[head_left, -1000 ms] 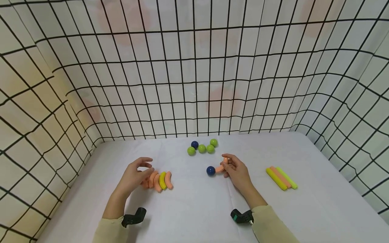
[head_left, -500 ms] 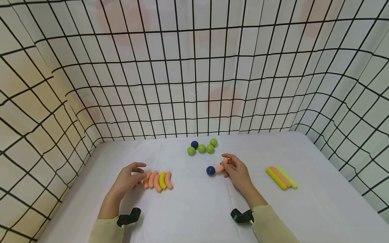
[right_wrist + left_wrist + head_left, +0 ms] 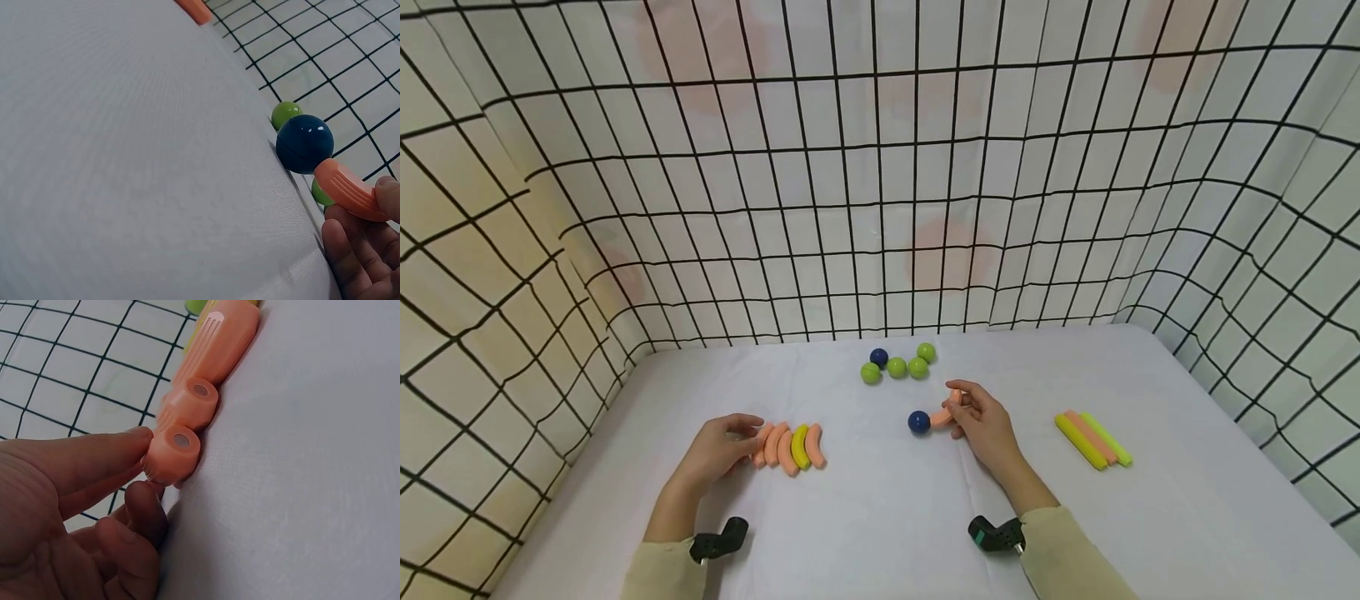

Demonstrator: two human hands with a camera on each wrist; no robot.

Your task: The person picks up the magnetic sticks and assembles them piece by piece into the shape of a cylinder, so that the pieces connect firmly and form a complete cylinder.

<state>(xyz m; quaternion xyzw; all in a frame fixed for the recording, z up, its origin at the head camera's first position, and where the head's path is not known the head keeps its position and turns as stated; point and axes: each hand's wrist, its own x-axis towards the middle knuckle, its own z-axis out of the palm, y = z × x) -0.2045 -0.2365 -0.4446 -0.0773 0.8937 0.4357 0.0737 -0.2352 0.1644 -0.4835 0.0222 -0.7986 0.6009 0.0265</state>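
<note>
Orange curved piece met the big blue ball over mid-worktop; right hand pinched it. One joint apparently made. Left hand grip pinched the end orange piece of the curved row. Not joined in: far blue ball, green balls, straight rods. No brands or writing legible (only plain grey end discs).

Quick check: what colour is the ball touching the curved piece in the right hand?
Dark blue; the ball shows best in the right wrist view.
</note>
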